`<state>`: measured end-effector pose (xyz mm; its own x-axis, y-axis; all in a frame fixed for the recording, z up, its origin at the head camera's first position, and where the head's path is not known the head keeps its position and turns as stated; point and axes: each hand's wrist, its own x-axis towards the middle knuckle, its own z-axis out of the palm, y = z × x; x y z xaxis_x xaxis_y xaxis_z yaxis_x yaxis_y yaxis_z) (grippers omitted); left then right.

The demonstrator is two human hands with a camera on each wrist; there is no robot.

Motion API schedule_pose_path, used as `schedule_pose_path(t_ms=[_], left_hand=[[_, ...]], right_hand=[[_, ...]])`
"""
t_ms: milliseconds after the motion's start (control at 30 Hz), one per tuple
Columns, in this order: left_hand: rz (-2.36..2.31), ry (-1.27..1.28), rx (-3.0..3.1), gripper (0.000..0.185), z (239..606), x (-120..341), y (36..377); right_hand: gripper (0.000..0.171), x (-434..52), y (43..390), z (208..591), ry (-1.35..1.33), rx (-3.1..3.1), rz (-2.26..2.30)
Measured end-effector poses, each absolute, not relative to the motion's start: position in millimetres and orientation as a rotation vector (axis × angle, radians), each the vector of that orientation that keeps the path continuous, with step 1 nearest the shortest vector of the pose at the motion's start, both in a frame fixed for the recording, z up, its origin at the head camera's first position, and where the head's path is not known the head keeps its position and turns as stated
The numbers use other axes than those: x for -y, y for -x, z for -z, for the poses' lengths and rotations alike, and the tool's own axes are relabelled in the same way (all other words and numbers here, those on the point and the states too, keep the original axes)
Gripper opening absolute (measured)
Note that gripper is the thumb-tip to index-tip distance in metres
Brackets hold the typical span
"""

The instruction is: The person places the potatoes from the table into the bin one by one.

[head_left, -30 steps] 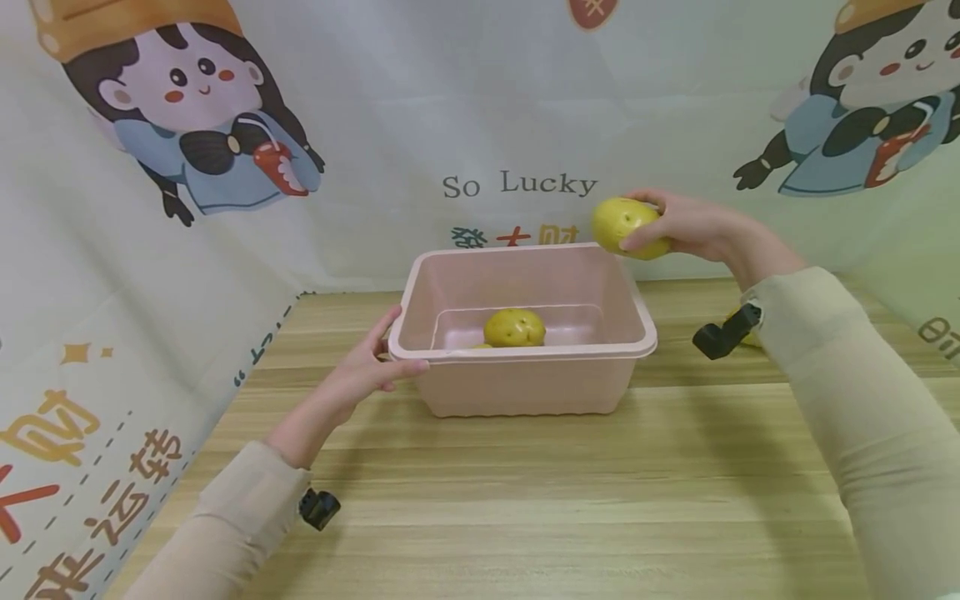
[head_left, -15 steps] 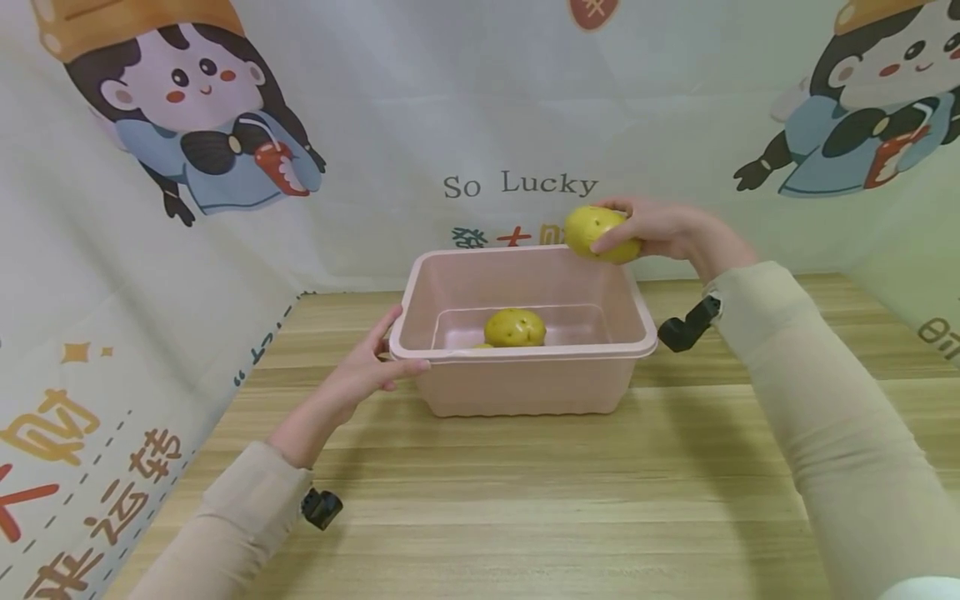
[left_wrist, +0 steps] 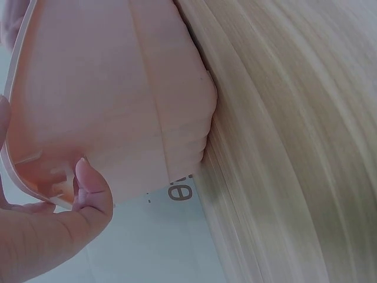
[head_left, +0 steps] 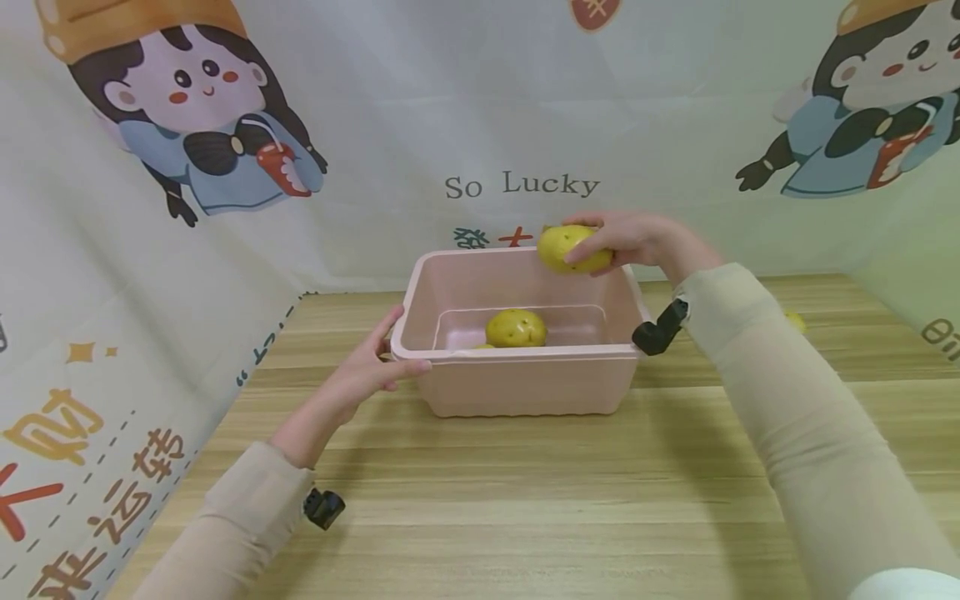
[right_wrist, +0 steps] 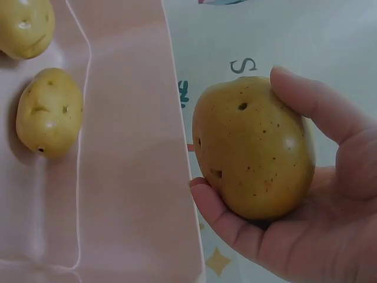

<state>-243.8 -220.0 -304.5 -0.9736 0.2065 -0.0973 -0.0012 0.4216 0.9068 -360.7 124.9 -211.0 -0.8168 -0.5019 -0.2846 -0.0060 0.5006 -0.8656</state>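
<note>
A pink plastic bin [head_left: 525, 387] stands on the wooden table. My left hand [head_left: 367, 362] grips its left end at the rim, and in the left wrist view the fingers [left_wrist: 94, 188] curl at the bin's edge. Above the bin's back right part, my right hand [head_left: 626, 242] holds a yellow potato [head_left: 566, 248]. The right wrist view has this held potato [right_wrist: 253, 147] between thumb and fingers, with dark spots on its skin. Inside the bin lies one potato [head_left: 516, 328], and the right wrist view shows a second potato [right_wrist: 26, 26] beside it.
A yellow thing [head_left: 796, 322], mostly hidden by the right sleeve, lies on the table [head_left: 525, 500] to the right. A printed cloth [head_left: 375, 125] hangs behind the bin and along the sides. Each wrist carries a small black camera [head_left: 324, 508].
My right hand has carried its potato leftward and slightly down, from beside the bin's back right corner to over the bin. The left hand and the bin stay put.
</note>
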Motion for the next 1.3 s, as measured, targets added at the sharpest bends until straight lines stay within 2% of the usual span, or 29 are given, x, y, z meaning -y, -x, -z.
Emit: schedule_pose_path(t_ms=[433, 867, 1300], left_hand=[[-1.591, -0.181, -2.467, 0.093, 303.2, 217.7, 243.2], [-1.575, -0.195, -2.465, 0.093, 304.3, 219.3, 243.4], [-1.574, -0.190, -2.461, 0.093, 302.8, 217.9, 242.6]], right_hand=[[0.057, -111.3, 354.9, 205.7, 0.374, -2.221, 1.460], [0.070, -157.9, 339.4, 199.5, 0.488, -2.348, 1.421], [0.075, -219.9, 330.0, 204.0, 0.436, -2.466, 1.375]])
